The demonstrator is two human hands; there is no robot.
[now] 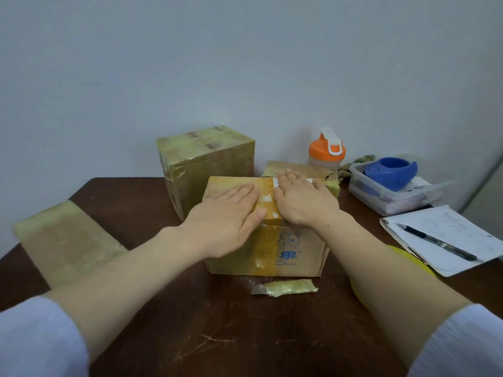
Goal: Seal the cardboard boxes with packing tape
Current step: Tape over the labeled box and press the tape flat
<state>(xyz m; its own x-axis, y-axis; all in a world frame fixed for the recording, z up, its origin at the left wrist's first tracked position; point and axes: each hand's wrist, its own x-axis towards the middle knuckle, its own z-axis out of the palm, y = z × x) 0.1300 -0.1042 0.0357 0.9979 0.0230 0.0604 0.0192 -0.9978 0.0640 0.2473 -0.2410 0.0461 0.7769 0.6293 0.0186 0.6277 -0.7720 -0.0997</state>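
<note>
Cardboard box (296,248) sits mid-table with a tape strip (268,240) running over its top and down the front; the left hand (228,210) and right hand (302,202) lie flat, fingers straight, either side of the strip, probably pressing it down to make it stick. Two taped boxes (209,159) crowd just behind, a tape scrap (285,287) lies in front, and a notebook (446,235) with pen (438,242) lies to the right.

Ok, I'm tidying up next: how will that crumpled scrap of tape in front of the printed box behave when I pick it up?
The tape scrap looks thin and wrinkled, so probably floppy and nearly weightless. Being packing tape, it may cling to skin or the table. It lies flat, so rolling seems unlikely.
</note>
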